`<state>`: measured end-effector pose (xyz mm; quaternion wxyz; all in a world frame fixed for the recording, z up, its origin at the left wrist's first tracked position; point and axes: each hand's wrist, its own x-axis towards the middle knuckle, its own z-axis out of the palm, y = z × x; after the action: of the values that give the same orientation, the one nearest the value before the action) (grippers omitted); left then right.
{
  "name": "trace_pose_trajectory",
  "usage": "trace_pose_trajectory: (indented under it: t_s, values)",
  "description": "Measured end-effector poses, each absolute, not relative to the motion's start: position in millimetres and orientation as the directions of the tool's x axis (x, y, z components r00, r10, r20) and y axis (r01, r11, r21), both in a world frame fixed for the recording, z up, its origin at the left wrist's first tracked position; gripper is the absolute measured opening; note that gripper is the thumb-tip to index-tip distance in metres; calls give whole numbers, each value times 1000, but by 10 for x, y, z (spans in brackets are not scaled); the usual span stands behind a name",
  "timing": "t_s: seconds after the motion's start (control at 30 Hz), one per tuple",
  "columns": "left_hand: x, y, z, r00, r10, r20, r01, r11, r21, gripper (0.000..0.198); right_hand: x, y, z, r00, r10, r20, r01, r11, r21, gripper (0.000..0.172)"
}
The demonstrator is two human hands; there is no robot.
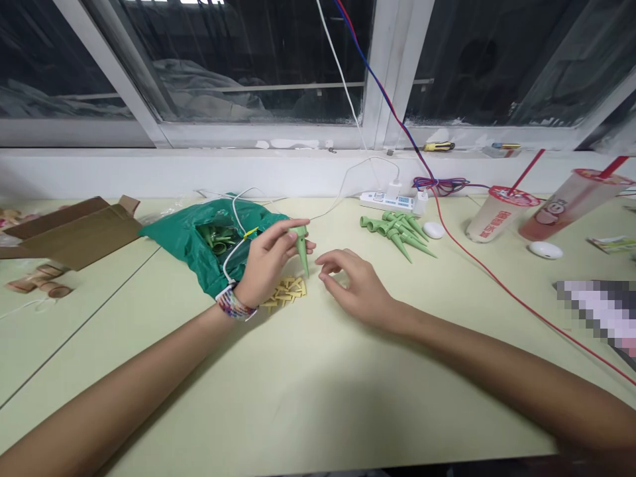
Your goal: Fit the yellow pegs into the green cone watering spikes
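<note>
Now | left hand (268,260) pinches a green spike (303,250) | right hand (352,287) open, empty | more spikes (397,232) at its 1 o'clock

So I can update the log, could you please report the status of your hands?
Left hand pinching green tapered plastic spike. Right hand open, empty. Small yellow pieces lie just below.

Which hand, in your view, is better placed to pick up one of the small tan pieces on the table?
Probably the right hand: it is empty and open, just beside the small tan pieces, whereas the left hand is occupied holding a green plastic spike.
</note>
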<state>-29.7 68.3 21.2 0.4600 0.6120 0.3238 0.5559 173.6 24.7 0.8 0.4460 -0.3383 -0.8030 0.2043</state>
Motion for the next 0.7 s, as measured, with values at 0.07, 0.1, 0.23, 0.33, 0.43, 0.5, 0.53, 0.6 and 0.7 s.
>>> trace_pose_trajectory:
  t_s: [0.07,0.1,0.23,0.33,0.43,0.5,0.53,0.6,0.7]
  values:
    - [-329,821,173,110,922,372,-142,-356,924,30,1678,337,5,-558,676,482,460,735,-497,17]
    - [-342,865,153,96,926,365,-137,-351,926,30,1649,370,-3,-632,652,419,494,756,-430,17]
    - [-362,920,94,95,938,334,-130,-321,938,30,1569,424,-46,-706,652,279,574,756,-315,15]
    - [-360,924,87,99,941,324,-141,-309,941,30,1573,422,-67,-695,661,283,593,750,-293,14]
    - [-360,937,106,94,940,327,-152,-311,938,30,1601,420,-72,-671,682,290,626,731,-271,13]
    - [-361,944,122,83,944,321,-159,-305,939,30,1611,416,-68,-654,701,284,645,713,-275,11]
    - [-361,946,129,78,945,317,-163,-302,939,30,1612,413,-65,-650,706,281,647,708,-282,11]
    - [-359,946,143,76,948,310,-170,-294,940,31,1609,406,-59,-656,700,284,637,714,-290,18]
    - [-352,941,158,77,950,303,-171,-287,943,31,1599,403,-55,-673,682,287,622,731,-279,21]
